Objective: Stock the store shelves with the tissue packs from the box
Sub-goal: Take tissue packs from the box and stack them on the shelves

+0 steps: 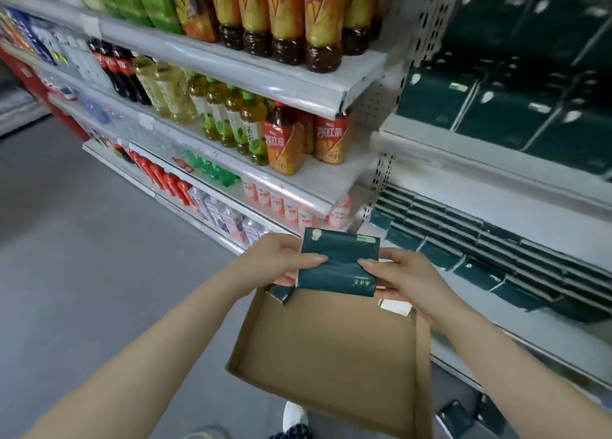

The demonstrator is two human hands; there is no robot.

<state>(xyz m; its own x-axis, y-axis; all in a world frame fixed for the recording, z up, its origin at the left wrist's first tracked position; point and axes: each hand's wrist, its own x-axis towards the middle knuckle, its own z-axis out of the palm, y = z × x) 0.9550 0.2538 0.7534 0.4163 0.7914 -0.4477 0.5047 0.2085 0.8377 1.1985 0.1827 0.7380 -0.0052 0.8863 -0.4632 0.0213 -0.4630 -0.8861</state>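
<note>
Pack (337,263): dark green, soft, creased across the middle; held above the far edge of the box (324,349).
Left grip (284,261): pinching pack's left edge, thumb on top.
Right grip (402,273): pinching its right edge.
Long axis: hand to hand.
Shelf (496,322): right and ahead, like packs in rows; right grip nearer.

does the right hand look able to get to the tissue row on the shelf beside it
Probably yes: nothing stands between the right hand and the tissue row, though it pinches the tissue pack together with the left hand.
</note>
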